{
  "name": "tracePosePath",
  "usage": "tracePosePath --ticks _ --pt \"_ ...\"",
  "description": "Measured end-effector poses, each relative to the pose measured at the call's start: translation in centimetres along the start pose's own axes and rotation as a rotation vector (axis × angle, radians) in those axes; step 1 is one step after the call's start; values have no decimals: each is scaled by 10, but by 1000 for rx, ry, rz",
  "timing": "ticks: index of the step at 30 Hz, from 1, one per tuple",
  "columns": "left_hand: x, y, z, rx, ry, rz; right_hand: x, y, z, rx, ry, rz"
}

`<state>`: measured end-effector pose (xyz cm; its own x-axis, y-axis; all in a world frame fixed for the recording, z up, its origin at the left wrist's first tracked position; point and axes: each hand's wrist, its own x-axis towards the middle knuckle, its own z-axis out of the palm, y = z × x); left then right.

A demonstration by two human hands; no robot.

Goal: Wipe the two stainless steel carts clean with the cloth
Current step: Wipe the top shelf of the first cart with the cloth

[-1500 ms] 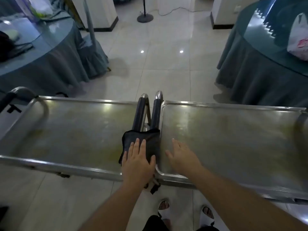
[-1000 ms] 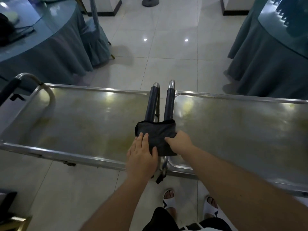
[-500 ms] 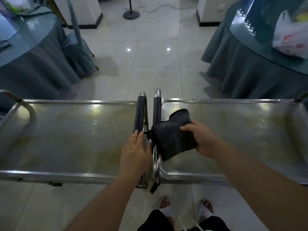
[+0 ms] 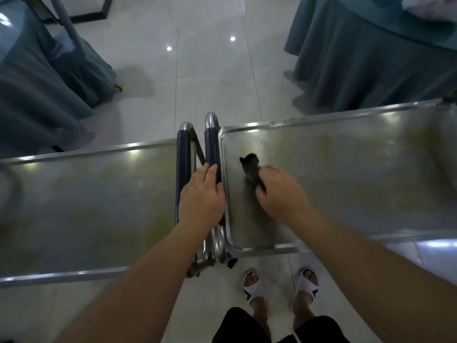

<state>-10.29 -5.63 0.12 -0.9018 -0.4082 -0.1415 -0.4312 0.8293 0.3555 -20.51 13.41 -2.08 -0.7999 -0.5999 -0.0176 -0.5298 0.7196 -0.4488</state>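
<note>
Hands: our left hand (image 4: 201, 196) lies flat on the cart handle (image 4: 212, 149); right hand (image 4: 279, 194) grips the black cloth (image 4: 250, 167) on the right cart top (image 4: 346, 174), whose length runs rightward.

The room I stand in is dim and bluish. Two ceiling lights glare off the floor tiles (image 4: 197, 78), and pale streaks gleam along the cart rims (image 4: 321, 120). Far edges smear with blur, and straight lines bow outward.
</note>
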Motion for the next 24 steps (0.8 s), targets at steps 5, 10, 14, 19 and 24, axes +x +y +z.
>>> tracePosePath --ticks 5,10,14,19,24 --pt "28 0 12 13 -3 24 -55 2 84 -150 -462 -252" --pt "57 5 22 -2 22 40 -114 1 129 36 -485 -132" --pt "94 15 28 46 39 76 -92 -14 139 82 -260 -11" --pt "105 14 43 191 8 74 -64 -20 165 2 -338 128" --pt "103 10 54 229 61 85 -50 -17 183 -83 -259 58"
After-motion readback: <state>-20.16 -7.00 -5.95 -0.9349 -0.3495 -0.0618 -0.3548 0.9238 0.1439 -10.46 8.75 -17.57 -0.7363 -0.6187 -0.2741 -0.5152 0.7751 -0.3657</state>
